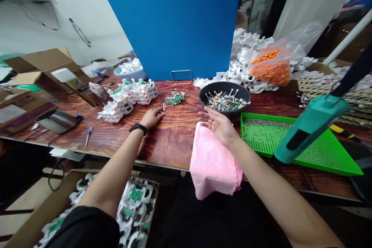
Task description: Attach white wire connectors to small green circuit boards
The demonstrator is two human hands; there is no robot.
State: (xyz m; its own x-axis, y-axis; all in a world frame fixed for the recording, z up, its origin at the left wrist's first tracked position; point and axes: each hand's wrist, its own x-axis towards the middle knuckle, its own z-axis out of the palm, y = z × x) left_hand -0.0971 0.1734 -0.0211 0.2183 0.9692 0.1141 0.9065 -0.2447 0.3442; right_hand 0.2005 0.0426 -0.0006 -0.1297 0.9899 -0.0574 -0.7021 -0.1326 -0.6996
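Note:
My left hand (151, 117), with a black band on the wrist, rests low over the tabletop with its fingers stretched forward and apart. A small white wire end shows by its fingertips; whether they touch it I cannot tell. Just beyond lies a loose pile of small green circuit boards with white wires (175, 99). My right hand (218, 124) is palm up with loosely spread fingers, in front of a dark round bowl (204, 100) of similar wired boards. Beneath it, a pink cloth (210, 155) hangs over the table's front edge; the hand partly overlaps it.
Stacked white plastic parts (142, 92) stand at left, near a screwdriver (88, 135). To the right are a green perforated tray (316, 159), a teal handled tool (312, 128) and a bag of orange pieces (271, 69). A blue panel (174, 23) rises behind. A box (155, 197) of white parts sits below.

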